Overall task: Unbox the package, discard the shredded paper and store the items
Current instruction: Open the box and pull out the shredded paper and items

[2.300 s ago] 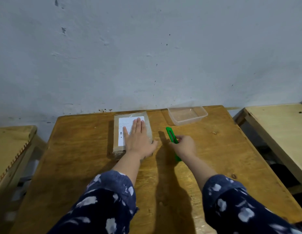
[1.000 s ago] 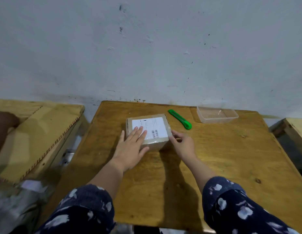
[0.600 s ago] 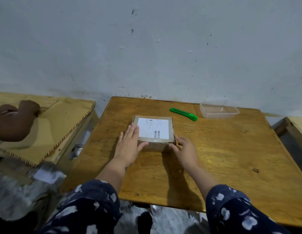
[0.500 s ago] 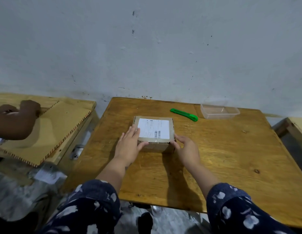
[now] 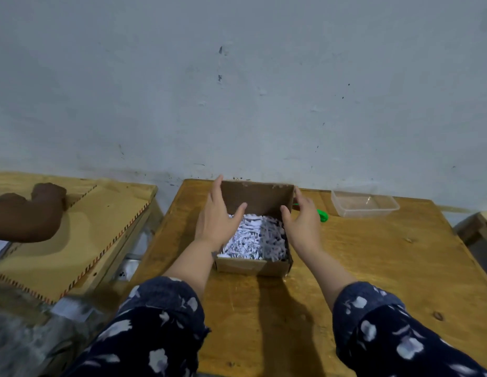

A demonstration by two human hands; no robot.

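A brown cardboard box (image 5: 250, 266) stands open on the wooden table (image 5: 373, 268), its lid (image 5: 258, 195) raised at the back. White shredded paper (image 5: 256, 238) fills it; whatever lies under the paper is hidden. My left hand (image 5: 215, 221) is at the box's left side, fingers straight up along the lid's left edge and thumb spread over the paper. My right hand (image 5: 302, 224) is at the right side, thumb inside the box and fingers outside along the lid's right edge.
A green box cutter (image 5: 322, 214) lies just behind my right hand. A clear plastic container (image 5: 364, 206) stands at the table's back right. Another person's arm (image 5: 27, 216) rests on a wooden board (image 5: 73, 235) to the left. Another table's corner (image 5: 479, 227) shows at the right edge.
The box was closed, its label up and my hands on its near corners. Now the lid stands up, the shredded paper shows, and both hands are at the box's sides.
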